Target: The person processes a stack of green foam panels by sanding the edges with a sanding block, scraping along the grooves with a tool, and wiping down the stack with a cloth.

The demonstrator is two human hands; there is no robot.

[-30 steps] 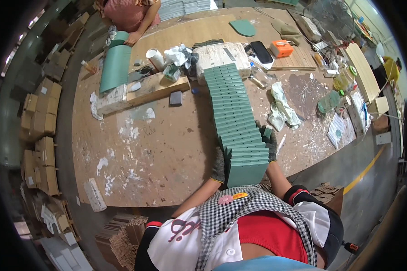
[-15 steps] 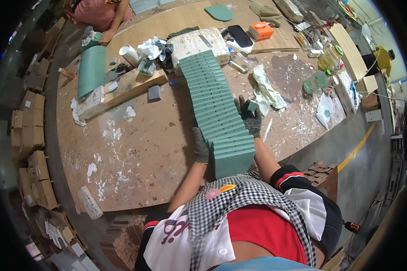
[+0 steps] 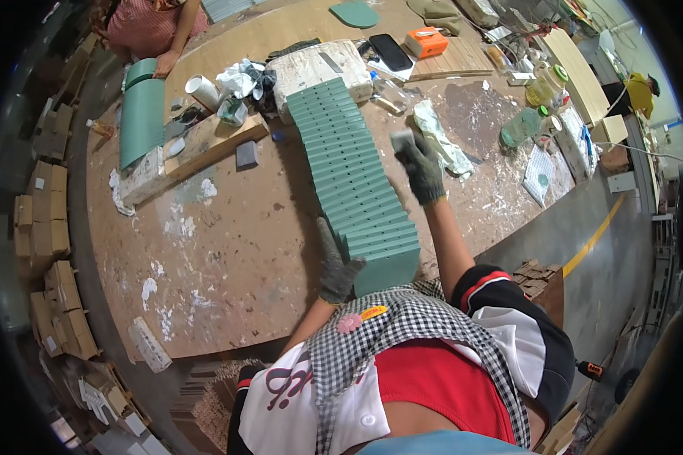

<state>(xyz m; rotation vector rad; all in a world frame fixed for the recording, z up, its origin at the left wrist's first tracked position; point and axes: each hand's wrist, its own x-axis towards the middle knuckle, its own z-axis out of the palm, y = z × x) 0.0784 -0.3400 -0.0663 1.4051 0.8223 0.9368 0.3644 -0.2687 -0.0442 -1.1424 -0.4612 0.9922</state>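
Row of green panels (image 3: 349,167): one long overlapping run on the paint-marked table (image 3: 228,265), far end against the white-spattered block (image 3: 319,72), near end by the checked apron (image 3: 391,303).
Right hand (image 3: 420,167): gloved, fingers closed on the small block (image 3: 402,139); held apart from the row, on its right side.
Small block: pale face now showing, where a green face showed half a second ago; raised beyond the fingers, near the crumpled cloth (image 3: 442,144).
Left hand (image 3: 338,265): gloved, spread, fingers along the row's left side, thumb toward its near end; how firmly it presses cannot be told.
Change, right: hand has left its place close beside the panels and moved farther up the table.
Change, left: hand has turned inward over the near corner.
Change, row: still one unbroken run, same block behind it.
Bearing on the work: right hand apparently freed to use the block; left seemingly left alone to steady the panels.
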